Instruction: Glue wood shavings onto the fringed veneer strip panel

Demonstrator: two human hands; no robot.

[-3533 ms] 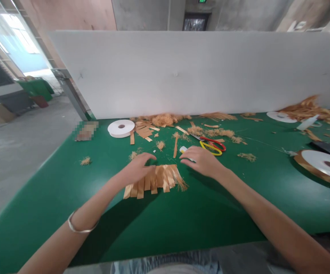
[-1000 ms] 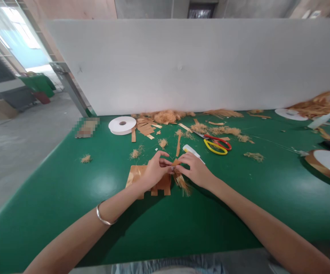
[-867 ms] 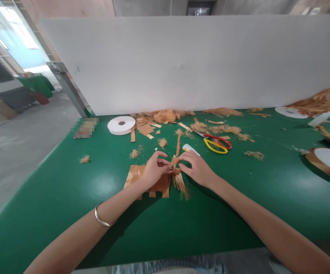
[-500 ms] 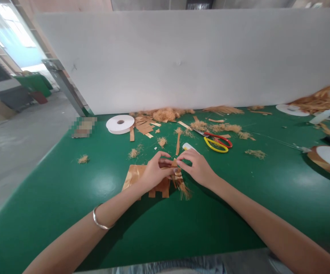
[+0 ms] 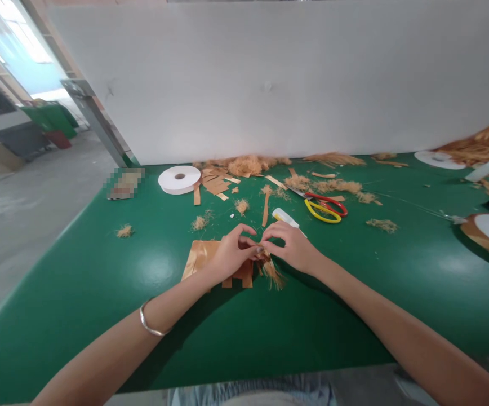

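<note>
Fingers (image 5: 275, 230) pinch frayed ribbon (image 5: 274, 274) over green tabletop (image 5: 248, 338), white partition (image 5: 244, 90) behind

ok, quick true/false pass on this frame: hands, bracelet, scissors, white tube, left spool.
1. The left hand and right hand meet at the frayed strip. True.
2. The scissors are black-handled. False: the scissors are red- and yellow-handled.
3. The silver bracelet is on the left arm. True.
4. The right hand grips the white tube. False: the white tube lies on the green table, beyond that hand.
5. The left spool lies flat. True.
</note>
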